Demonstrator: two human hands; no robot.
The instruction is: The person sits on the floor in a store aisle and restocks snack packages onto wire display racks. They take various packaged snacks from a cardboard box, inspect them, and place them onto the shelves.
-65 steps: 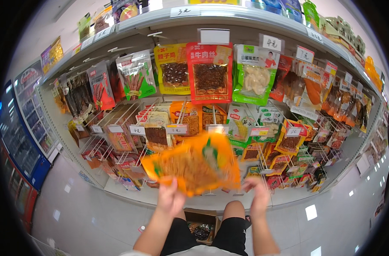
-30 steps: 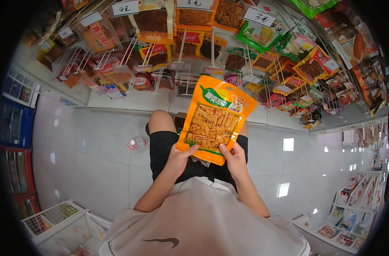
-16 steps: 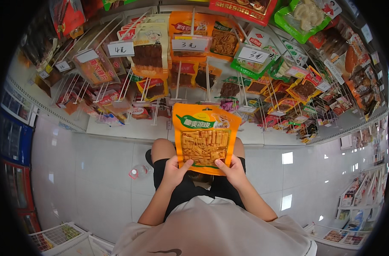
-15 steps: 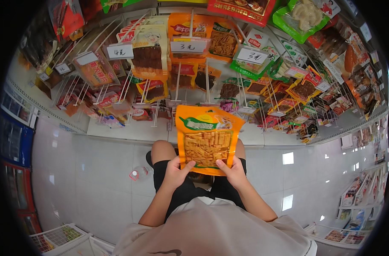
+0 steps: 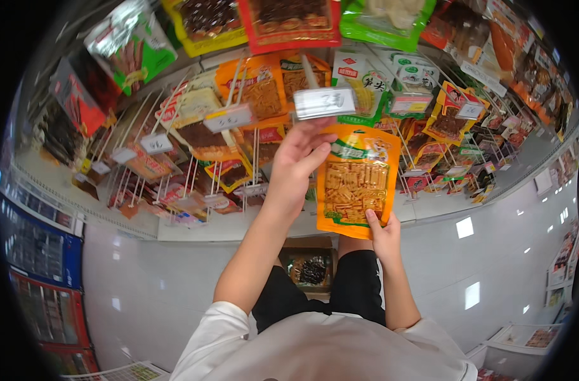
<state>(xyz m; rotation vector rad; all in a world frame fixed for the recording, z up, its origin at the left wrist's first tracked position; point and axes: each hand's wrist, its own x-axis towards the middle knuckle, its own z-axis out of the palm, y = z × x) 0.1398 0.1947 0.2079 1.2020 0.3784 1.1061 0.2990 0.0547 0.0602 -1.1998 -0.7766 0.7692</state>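
Note:
An orange snack packet (image 5: pixel 356 181) with a clear window showing tan strips is held upright in front of the shelf. My right hand (image 5: pixel 384 238) grips its lower right corner, thumb on the front. My left hand (image 5: pixel 296 162) is raised at the packet's upper left corner, just under a white price tag (image 5: pixel 325 103) on a hanging hook. Its fingers stretch upward with the thumb apart; the fingertips are partly hidden near the tag. Similar orange packets (image 5: pixel 257 86) hang behind the hooks to the left of that tag.
Hooks with many bagged snacks cover the shelf, including a red bag (image 5: pixel 289 28) and a green bag (image 5: pixel 388 22) overhead. Below, an open cardboard box (image 5: pixel 308 254) with dark packets stands between my legs. Blue and red coolers (image 5: pixel 42 254) line the left.
My left hand has let go of the packet's lower left corner and risen toward the hook. The packet has moved up and right in my right hand. The view has shifted.

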